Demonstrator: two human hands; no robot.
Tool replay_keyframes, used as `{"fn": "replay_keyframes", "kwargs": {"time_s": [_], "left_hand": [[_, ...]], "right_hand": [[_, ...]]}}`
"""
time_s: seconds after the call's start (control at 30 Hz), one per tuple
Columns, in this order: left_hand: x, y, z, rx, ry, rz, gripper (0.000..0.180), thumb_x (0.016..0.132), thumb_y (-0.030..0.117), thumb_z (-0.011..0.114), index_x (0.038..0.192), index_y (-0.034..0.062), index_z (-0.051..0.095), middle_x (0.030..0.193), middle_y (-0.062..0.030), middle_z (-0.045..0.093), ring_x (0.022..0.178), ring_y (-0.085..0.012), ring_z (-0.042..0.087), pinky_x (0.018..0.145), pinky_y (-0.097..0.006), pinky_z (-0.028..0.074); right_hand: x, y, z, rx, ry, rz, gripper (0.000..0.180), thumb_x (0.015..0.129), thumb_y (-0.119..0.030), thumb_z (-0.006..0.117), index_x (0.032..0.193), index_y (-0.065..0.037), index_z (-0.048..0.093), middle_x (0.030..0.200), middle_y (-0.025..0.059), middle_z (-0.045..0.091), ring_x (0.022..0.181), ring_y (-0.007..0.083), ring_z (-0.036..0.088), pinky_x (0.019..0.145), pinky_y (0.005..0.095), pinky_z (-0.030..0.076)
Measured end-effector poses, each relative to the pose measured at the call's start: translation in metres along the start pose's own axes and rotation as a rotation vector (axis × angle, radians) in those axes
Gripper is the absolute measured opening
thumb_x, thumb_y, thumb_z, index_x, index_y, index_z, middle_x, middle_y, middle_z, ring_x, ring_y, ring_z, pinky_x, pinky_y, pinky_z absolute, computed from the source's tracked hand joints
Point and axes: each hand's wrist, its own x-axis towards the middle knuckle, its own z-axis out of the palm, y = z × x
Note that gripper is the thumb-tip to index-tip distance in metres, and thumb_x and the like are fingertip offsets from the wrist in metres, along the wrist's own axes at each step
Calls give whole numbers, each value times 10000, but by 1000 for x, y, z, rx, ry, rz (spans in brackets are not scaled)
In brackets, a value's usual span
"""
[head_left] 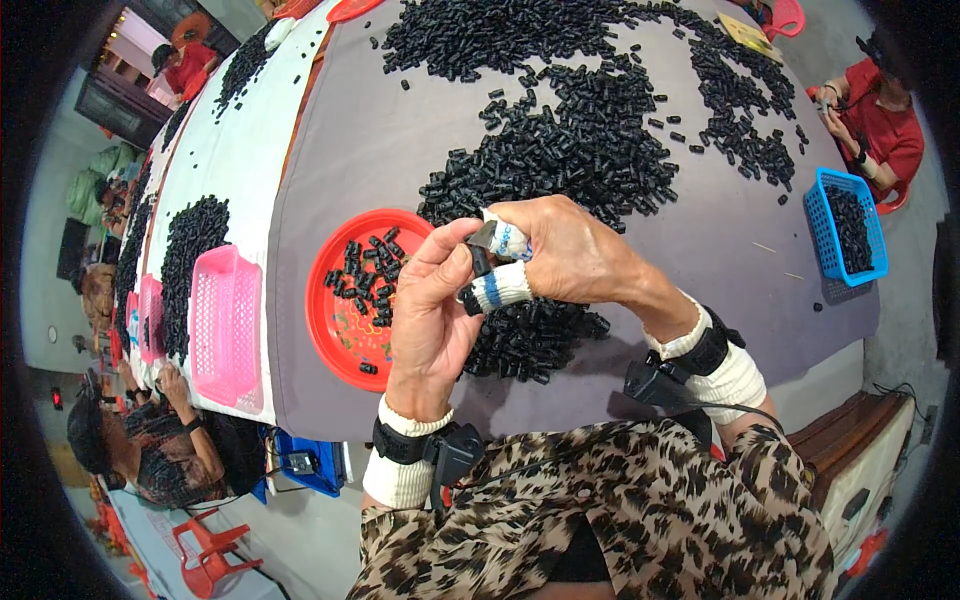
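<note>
In front of my chest, above the table's near side, my two hands meet. My left hand (425,310) is closed, its thumb and fingertips pinching a small black plastic part (479,262). From the right, my right hand (585,250) closes in against the same part. White cloth with blue marks wraps two of its digits. A dark grey, flat-edged piece shows at its fingertips, but I cannot make out what it is. Just left of my left hand lies a round red tray (325,335) with loose short black cylinders (362,270) in it.
Heaps of the same black pieces (560,150) cover much of the grey-clothed table (330,140). A pink basket (226,325) stands left, a blue basket (862,262) with black pieces at the right edge. Other people (885,130) sit right and left. A red stool (213,555) stands lower left.
</note>
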Motion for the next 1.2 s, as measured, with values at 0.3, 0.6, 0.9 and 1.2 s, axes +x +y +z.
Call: {"fn": "replay_keyframes", "kwargs": {"time_s": [0.3, 0.6, 0.9, 1.2], "left_hand": [[1, -1, -2, 22, 11, -9, 278, 841, 40, 545, 1107, -34, 505, 1030, -135, 587, 962, -233, 581, 877, -371, 474], [2, -2, 1, -35, 14, 2, 267, 856, 50, 532, 1107, -36, 497, 1027, -133, 576, 944, -218, 577, 872, -349, 474], [0, -2, -1, -43, -13, 4, 256, 843, 53, 544, 1081, -31, 498, 987, -113, 571, 891, -176, 577, 855, -314, 475], [4, -4, 12, 73, 178, -1, 197, 833, 55, 570, 1021, -4, 553, 873, -66, 605, 825, -125, 584, 754, -264, 493]], "right_hand": [[0, 3, 0, -18, -13, -17, 359, 672, -278, 751, 803, -10, 550, 635, 39, 537, 575, 118, 492, 536, 296, 405], [-2, 2, 3, 26, 52, 14, 372, 672, -324, 714, 762, 3, 560, 633, 126, 572, 563, 236, 552, 562, 340, 434], [-2, 0, 5, 94, 78, 25, 384, 641, -316, 743, 749, -3, 549, 635, 97, 562, 578, 184, 544, 552, 321, 426], [-4, 4, 6, 99, 105, 22, 297, 657, -180, 765, 760, -15, 541, 623, 0, 521, 596, 55, 450, 522, 247, 385]]}}
